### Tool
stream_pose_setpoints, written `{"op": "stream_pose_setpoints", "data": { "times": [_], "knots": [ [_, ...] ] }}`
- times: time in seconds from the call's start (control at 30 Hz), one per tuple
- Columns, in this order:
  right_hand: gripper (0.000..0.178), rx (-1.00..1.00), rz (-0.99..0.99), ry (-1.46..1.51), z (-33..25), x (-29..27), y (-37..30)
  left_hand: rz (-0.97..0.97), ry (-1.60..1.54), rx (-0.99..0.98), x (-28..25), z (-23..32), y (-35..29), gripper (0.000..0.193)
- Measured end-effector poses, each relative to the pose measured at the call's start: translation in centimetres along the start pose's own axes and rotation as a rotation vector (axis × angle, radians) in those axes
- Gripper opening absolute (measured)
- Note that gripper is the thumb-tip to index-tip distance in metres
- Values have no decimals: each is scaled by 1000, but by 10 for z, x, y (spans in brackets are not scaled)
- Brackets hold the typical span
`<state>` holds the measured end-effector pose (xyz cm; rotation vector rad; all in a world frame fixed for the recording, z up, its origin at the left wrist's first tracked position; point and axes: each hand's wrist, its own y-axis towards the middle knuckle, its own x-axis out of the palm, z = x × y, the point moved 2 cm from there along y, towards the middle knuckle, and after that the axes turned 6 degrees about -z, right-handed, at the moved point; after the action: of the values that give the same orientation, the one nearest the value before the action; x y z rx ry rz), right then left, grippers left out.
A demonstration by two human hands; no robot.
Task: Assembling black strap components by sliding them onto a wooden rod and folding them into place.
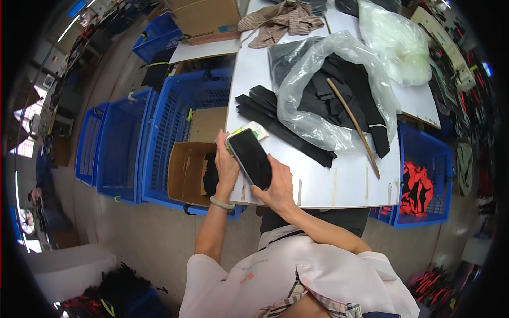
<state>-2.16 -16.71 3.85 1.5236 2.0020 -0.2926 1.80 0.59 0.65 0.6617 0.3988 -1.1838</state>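
Observation:
A smartphone with a dark screen is tilted over the table's front left corner, between my two hands. My left hand closes along its left side, with a pale bangle on the wrist. Around its lower right corner my right hand is closed, thumb near the bottom of the screen. Just behind the phone lies a small white and green packet, partly covered by it. Black fabric strips lie to the right. Beyond them, a clear plastic bag holds folded black fabric pieces, with a thin wooden stick lying across it.
The white table also bears a checked cloth and another plastic bag at the back. Blue crates line the left; one holds an open cardboard box. At right, a blue crate contains red and black fabric.

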Motion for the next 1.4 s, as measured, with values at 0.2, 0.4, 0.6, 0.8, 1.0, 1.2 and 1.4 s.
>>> {"op": "stream_pose_setpoints", "data": {
  "times": [0.2, 0.4, 0.6, 0.8, 1.0, 1.2, 1.4],
  "knots": [
    [76, -117, 12, -88, 3, -16, 2, -143, -42, 14, -13, 0, 1, 70],
    [61, -102, 285, -559, 47, -115, 32, -250, 151, 19, -40, 19, 13, 67],
    [59, -24, 242, -714, 92, -130, 49, -246, -45, 271, 31, 122, 74, 79],
    [59, 57, 599, -537, 85, -207, 66, -217, 20, 77, 112, 120, 154, 104],
    [68, 340, 549, -602, 207, -304, 129, -350, -13, -185, 146, 112, 175, 69],
    [26, 357, 614, 174, 249, -321, 159, -216, -391, -198, 166, 119, 189, 32],
    [25, 269, 648, 351, 266, -331, 169, -182, -487, -224, 175, 133, 199, 32]
  ]
}}
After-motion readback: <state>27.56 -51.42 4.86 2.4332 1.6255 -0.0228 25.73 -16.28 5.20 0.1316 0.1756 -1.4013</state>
